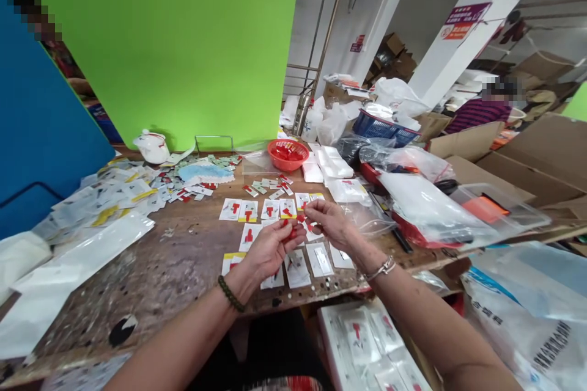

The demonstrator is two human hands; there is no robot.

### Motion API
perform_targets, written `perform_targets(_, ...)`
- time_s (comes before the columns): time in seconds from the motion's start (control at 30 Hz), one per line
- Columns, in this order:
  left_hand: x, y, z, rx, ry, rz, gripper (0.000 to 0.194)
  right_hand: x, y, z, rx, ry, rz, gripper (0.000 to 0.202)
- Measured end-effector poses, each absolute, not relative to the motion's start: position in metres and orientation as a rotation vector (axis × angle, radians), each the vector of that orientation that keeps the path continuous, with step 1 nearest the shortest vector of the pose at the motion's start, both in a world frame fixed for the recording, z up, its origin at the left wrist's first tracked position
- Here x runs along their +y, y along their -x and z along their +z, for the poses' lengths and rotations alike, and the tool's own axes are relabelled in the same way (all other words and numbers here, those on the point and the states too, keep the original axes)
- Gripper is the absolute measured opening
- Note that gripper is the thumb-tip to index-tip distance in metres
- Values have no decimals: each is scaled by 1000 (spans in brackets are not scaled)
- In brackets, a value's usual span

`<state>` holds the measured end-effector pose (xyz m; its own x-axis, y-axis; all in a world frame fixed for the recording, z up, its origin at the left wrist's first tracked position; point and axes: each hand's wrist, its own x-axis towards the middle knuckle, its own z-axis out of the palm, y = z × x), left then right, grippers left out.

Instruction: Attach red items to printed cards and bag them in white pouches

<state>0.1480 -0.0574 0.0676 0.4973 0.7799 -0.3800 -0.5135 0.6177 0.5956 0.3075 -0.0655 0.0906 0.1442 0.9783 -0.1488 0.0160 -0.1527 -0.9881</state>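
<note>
My left hand is half closed, palm up, with small red pieces in its fingers. Close to its right, my right hand pinches a small red piece between thumb and fingertips. Under and around both hands, small white cards lie in rows on the worn brown table, several with a red piece on top. Nearer the front edge, a flat clear packet lies below my right hand. Behind the rows sits a red basket with red pieces in it.
Piled packets cover the table's left. White bags, a blue crate and a clear tray stand to the right. A box of packed cards is below the front edge. A person in a striped top is at the far right.
</note>
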Motion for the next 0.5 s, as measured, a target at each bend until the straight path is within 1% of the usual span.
perform_targets(0.1,-65,-140,67,764,-455,823,11,-80,-325,86,-1206,1495,1192,22)
perform_targets(0.2,-71,-133,65,809,-449,798,14,-94,-338,68,-1456,1720,1199,6)
perform_targets(0.23,-74,-130,64,815,-452,783,15,-99,-339,61,-1527,1787,1154,4)
perform_targets(0.37,-84,-125,61,811,-502,709,13,-112,-335,41,-1783,1951,793,12)
perform_targets(0.43,-88,-125,61,815,-546,670,13,-116,-329,43,-1856,1933,576,14)
perform_targets(0.5,-92,-127,62,818,-603,636,10,-117,-320,49,-1834,1842,499,14)
